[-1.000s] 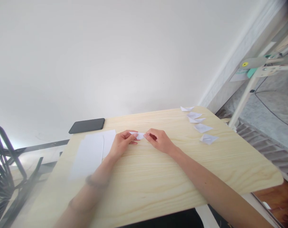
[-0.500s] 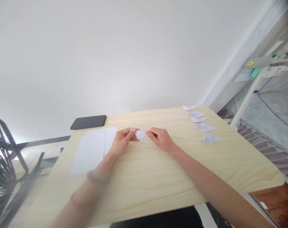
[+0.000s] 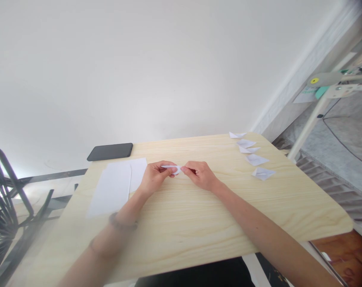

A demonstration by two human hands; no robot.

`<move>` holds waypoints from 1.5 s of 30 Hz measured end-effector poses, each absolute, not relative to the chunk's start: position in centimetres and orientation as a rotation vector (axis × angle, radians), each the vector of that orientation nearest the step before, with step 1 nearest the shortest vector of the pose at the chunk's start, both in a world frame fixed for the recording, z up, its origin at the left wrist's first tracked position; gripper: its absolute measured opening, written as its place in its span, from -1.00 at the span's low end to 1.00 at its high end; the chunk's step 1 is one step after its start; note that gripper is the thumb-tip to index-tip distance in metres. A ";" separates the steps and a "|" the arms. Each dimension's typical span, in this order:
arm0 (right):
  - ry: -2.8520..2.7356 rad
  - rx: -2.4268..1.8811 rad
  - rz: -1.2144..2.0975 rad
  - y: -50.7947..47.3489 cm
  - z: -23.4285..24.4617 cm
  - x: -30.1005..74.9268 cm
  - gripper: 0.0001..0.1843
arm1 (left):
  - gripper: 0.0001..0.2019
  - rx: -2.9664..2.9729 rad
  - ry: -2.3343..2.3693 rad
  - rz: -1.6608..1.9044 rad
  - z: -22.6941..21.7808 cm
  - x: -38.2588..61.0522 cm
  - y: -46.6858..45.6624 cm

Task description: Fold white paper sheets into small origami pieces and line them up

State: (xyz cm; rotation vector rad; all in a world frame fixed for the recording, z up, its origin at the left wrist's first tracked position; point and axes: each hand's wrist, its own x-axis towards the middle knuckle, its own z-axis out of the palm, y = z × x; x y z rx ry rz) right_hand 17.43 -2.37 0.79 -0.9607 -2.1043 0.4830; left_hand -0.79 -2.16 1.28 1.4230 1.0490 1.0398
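A small folded piece of white paper (image 3: 174, 169) is held between both hands just above the light wooden table (image 3: 198, 223). My left hand (image 3: 155, 177) pinches its left end with thumb and fingers closed. My right hand (image 3: 200, 175) pinches its right end, fingers curled. Both forearms reach in from the bottom of the view; a bracelet sits on the left wrist.
White paper sheets (image 3: 113, 185) lie left of the hands. A dark phone (image 3: 110, 152) lies at the table's far left corner. Several small folded paper pieces (image 3: 254, 159) sit in a row at the far right. A black chair (image 3: 4, 207) stands left, a white stand (image 3: 312, 115) right.
The folded paper has been turned from showing a flat face to lying edge-on and thinner between the fingers. Both hands stay in nearly the same place.
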 end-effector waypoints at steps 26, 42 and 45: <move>-2.252 -0.987 0.049 -2.0 0.0 17.9 -0.73 | -0.60 1.172 1.068 1.020 1.2 -0.6 -2.1; -2.157 -1.128 0.572 -2.5 0.4 17.7 -0.71 | -0.67 1.451 1.053 0.888 1.1 -0.7 -2.3; -2.163 -1.122 0.612 -2.4 0.2 17.7 -0.76 | -0.68 1.480 1.049 0.869 1.5 -0.6 -2.5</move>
